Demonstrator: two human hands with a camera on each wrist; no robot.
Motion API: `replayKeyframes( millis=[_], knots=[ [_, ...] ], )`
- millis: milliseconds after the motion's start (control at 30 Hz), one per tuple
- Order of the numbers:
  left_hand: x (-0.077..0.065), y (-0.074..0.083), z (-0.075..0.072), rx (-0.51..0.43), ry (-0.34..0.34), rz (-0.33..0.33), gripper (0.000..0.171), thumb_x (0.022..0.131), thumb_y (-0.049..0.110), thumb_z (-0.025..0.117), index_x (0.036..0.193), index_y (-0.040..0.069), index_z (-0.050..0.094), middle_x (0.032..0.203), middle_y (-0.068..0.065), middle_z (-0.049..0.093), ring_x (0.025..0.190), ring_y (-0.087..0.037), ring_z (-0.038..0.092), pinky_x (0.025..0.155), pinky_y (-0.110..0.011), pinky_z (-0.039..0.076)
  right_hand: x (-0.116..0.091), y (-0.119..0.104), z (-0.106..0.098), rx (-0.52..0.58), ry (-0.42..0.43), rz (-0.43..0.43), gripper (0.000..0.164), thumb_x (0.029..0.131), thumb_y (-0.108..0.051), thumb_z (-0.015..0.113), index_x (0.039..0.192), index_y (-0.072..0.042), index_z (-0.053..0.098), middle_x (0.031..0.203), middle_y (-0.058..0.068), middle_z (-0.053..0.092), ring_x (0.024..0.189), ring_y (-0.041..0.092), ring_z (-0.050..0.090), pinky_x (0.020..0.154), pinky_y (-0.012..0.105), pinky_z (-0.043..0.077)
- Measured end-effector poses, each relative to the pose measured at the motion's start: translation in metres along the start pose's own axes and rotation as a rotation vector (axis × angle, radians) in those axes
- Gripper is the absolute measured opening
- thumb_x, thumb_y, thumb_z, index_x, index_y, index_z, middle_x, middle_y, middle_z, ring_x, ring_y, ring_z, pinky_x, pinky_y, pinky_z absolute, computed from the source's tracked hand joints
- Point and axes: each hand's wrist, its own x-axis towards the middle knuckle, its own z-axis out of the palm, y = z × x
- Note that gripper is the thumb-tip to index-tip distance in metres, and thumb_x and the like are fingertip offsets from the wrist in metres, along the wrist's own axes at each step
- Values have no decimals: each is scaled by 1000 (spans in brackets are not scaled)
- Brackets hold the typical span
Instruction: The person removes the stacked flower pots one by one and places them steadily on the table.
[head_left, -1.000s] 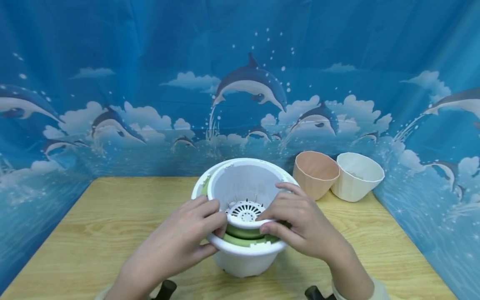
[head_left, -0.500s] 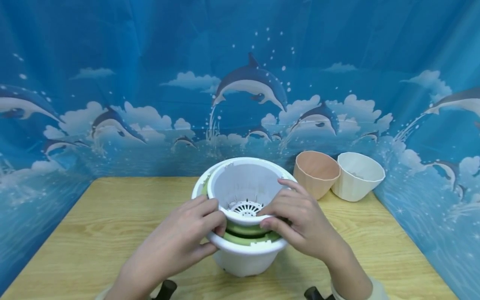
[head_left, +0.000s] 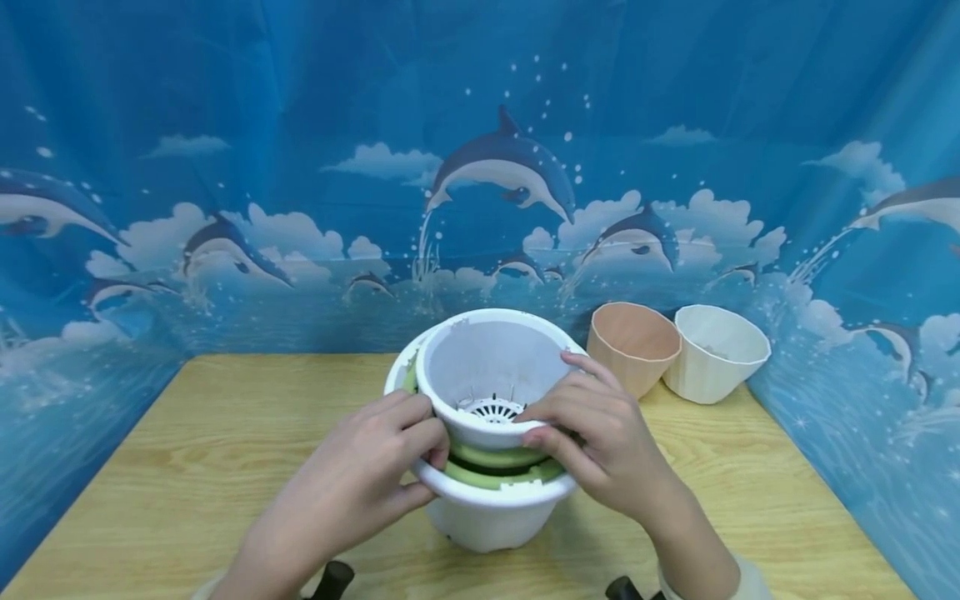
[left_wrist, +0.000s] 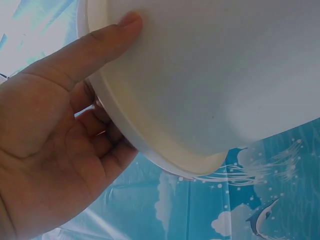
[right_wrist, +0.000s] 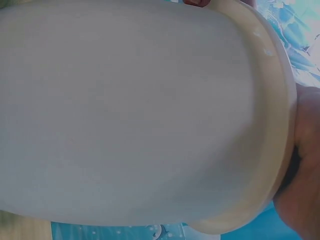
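Note:
Nested plastic flower pots stand in the middle of the table. The large white outer pot [head_left: 487,521] holds green rims [head_left: 491,480], with a smaller white pot [head_left: 487,350] innermost, its slotted base visible inside. My left hand [head_left: 378,454] grips the outer pot's left front rim; in the left wrist view its thumb lies on the pot's outer wall [left_wrist: 190,65] and the fingers curl over the rim. My right hand [head_left: 600,425] pinches the inner pot's front right rim, thumb outside and fingers inside. A white pot wall [right_wrist: 125,115] fills most of the right wrist view.
A peach pot [head_left: 633,346] and a cream faceted pot [head_left: 716,354] stand side by side at the table's back right. Behind the wooden table [head_left: 225,433] hangs a blue dolphin curtain [head_left: 300,167]. Two black rod ends show at the bottom edge.
The inner white pot has risen slightly in my right hand, widening the dark gap above the lower green rim. My left hand has barely moved on the outer pot.

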Motion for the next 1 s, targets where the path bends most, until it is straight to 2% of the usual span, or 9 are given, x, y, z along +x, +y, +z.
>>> replayKeyframes(
  millis=[367,600,667,733,833,867,1000],
  knots=[
    [3,0,2,29,-5,8,36,72,21,87,80,28,53,83,17,44,79,-4,42,66,-22,42,5,-1,-1,20,122,-31,32,101,-38,54,94,-12,73,84,-2,71,79,12,62,114,48,32],
    [3,0,2,22,-30,-7,36,73,24,87,81,30,52,84,18,46,82,-5,43,68,-25,42,4,1,-2,39,82,-46,30,101,-38,57,93,-13,71,84,-4,70,80,10,62,113,46,31],
    [3,-1,2,17,-32,-12,36,73,24,87,81,30,52,85,18,46,82,-5,43,68,-25,43,4,1,-3,53,60,-51,21,97,-33,62,94,-14,71,85,-5,69,82,10,62,113,47,30],
    [3,-1,3,13,-36,-15,36,74,25,86,81,30,52,85,18,46,82,-5,43,68,-25,42,3,2,-4,63,42,-54,10,89,-21,66,95,-14,70,85,-6,69,83,11,62,113,47,29],
    [3,-1,3,17,-38,-17,37,74,25,87,81,30,51,85,18,46,82,-5,42,68,-25,42,3,2,-5,66,28,-47,21,77,-8,66,96,-14,71,86,-6,69,84,11,61,114,47,29],
    [3,-1,3,18,-38,-16,37,74,25,87,81,30,51,85,18,45,82,-5,42,68,-25,42,2,2,-5,65,28,-43,23,75,-6,65,96,-14,71,86,-6,69,84,11,61,114,48,29],
    [2,-1,4,33,-35,-10,38,72,25,87,81,31,50,85,18,44,81,-4,41,68,-24,41,3,2,-6,59,53,-41,17,81,-6,66,97,-12,72,86,-3,70,84,12,61,115,48,29]
  ],
)
